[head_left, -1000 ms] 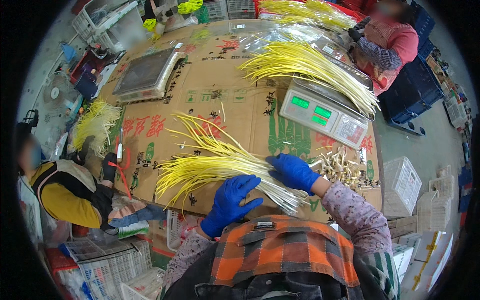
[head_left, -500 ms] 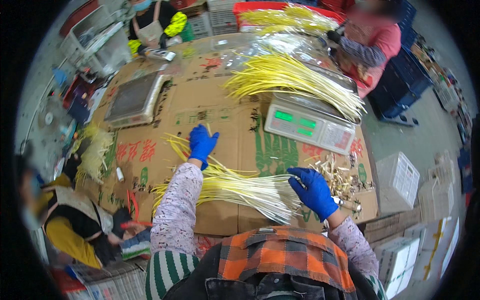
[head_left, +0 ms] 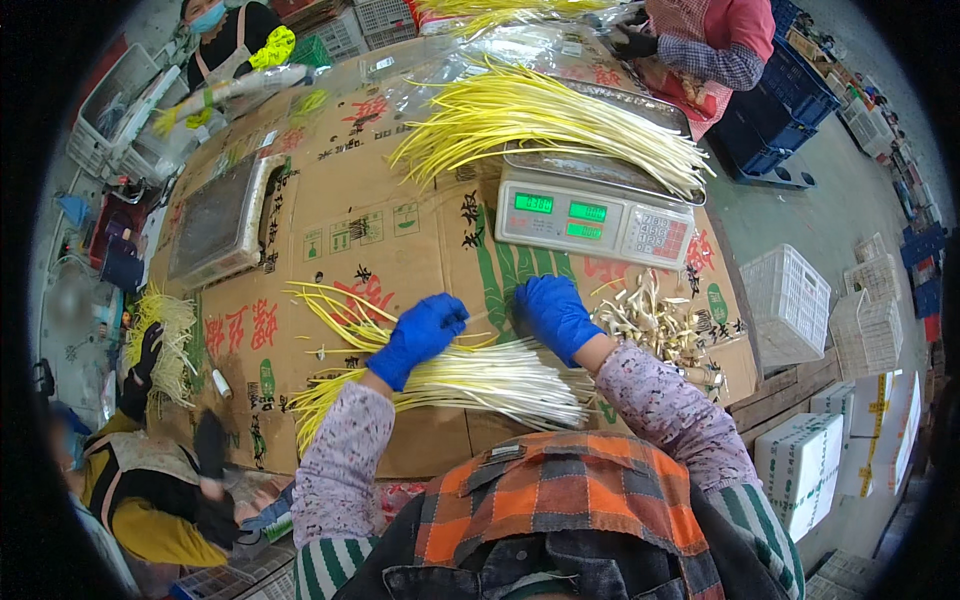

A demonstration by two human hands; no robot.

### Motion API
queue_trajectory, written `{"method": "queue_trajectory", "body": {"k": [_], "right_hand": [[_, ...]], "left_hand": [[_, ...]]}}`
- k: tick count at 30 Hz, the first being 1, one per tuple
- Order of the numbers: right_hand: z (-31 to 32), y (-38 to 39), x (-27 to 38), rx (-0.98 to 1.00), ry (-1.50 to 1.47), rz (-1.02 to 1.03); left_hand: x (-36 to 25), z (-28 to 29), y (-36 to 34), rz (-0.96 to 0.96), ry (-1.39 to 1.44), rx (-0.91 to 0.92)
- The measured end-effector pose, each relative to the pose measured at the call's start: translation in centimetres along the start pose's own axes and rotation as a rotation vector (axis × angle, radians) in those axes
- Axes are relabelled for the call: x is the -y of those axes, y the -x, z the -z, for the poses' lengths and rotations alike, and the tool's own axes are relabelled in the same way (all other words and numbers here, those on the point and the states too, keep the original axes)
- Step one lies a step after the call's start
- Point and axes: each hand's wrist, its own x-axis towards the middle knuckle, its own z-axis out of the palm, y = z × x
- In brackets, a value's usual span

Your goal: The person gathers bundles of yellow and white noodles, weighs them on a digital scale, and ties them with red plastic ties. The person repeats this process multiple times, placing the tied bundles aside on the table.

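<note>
My left hand (head_left: 418, 338), in a blue glove, is closed just above loose yellow stalks (head_left: 345, 308) at the table's middle. A thin pale streak runs from its fingertips toward my right hand (head_left: 556, 318), also blue-gloved and closed; what either holds is too blurred to make out. Below both hands lies a bundle of long vegetable stalks (head_left: 480, 385), yellow at the left and white at the right. A bigger pile of such stalks (head_left: 550, 125) rests on the digital scale (head_left: 595, 225) beyond my right hand. Pale trimmed scraps (head_left: 655, 320) are heaped to its right.
Flattened cardboard (head_left: 340, 190) covers the table. A second scale (head_left: 222, 220) stands at the left, with a tangle of yellow scraps (head_left: 165, 335) nearer. Co-workers stand at the far left, far right and near left. White crates (head_left: 787, 290) sit on the floor at the right.
My left hand has come nearer and its fingers have closed. My right hand has left the white stalk ends, moving left and away from me. The view has shifted; the near-left co-worker's arms have moved.
</note>
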Motion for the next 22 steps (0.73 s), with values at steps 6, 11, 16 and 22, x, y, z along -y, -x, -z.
{"method": "queue_trajectory", "body": {"k": [6, 11, 16, 22], "right_hand": [[1.9, 4.6, -2.5, -0.176, -0.098, -0.071], [3.5, 9.0, -6.8, -0.227, 0.005, -0.275], [4.2, 12.1, -8.8, -0.452, -0.065, -0.321], [5.4, 12.3, -8.7, -0.4, -0.165, -0.38]], "left_hand": [[-6.5, -1.2, 3.6, -0.272, -0.407, -0.022], [-9.2, -1.0, 4.8, -0.195, -0.651, 0.296], [-8.6, -1.6, 4.6, -0.279, -0.57, 0.277], [-10.1, -1.4, 4.1, -0.195, -0.627, 0.436]]}}
